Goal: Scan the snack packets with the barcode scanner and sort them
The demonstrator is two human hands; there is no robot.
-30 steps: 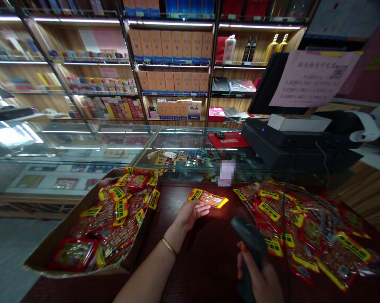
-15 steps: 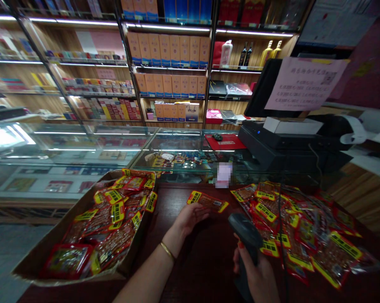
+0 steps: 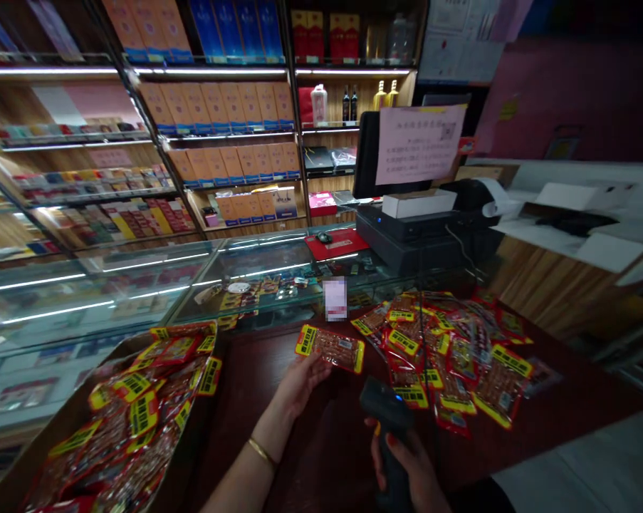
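A snack packet (image 3: 338,350) with red and yellow ends is pinched at its near edge by my left hand (image 3: 300,381), fingers closed at the packet. Its brown contents show through the clear middle. My right hand (image 3: 406,463) grips a black barcode scanner (image 3: 386,407) by its handle, and a small blue light shows on the scanner's head. To the right lies a loose pile of similar packets (image 3: 454,356). On the left stands a cardboard box (image 3: 185,413) full of packets like these.
Behind the dark red tabletop (image 3: 246,385) runs a glass display counter (image 3: 198,285). A monitor (image 3: 368,153) with a pink paper sign stands on black equipment at the back right. A dark cable (image 3: 421,313) hangs before the packet pile. Stocked shelves line the wall.
The view has swung to the right, so the box, counter and pile appear further left. A blue light now shows on the scanner. The packet's face is turned more toward me.
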